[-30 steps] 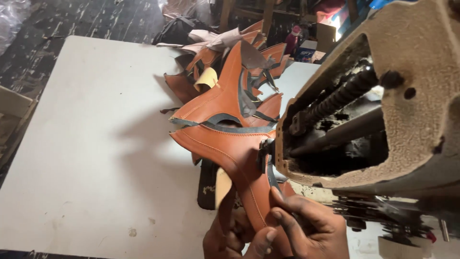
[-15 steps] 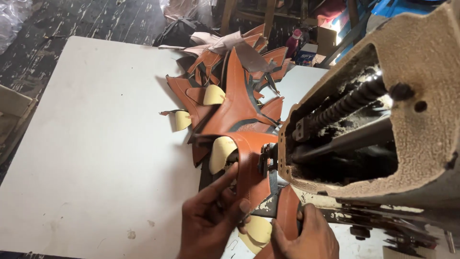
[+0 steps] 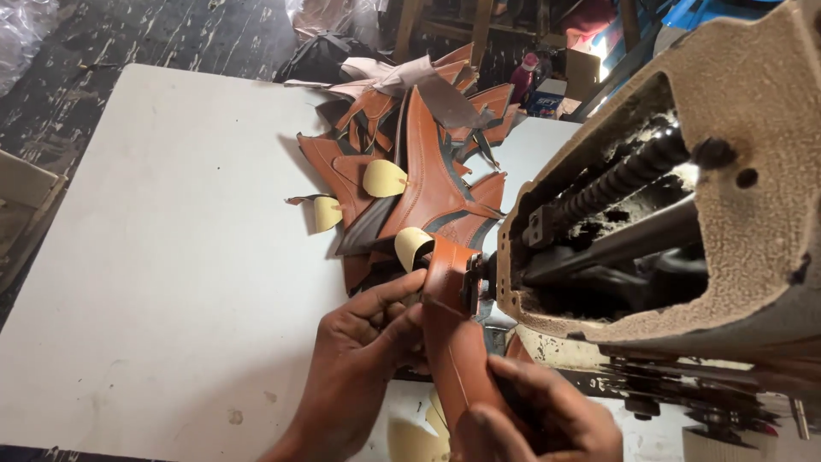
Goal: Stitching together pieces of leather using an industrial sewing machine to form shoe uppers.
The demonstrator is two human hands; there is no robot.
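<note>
Two hands, left point(image 3: 363, 359) and right point(image 3: 539, 419), one sewing machine point(image 3: 684, 222), one tabletop point(image 3: 154, 257), one leather pile point(image 3: 410, 162).
</note>
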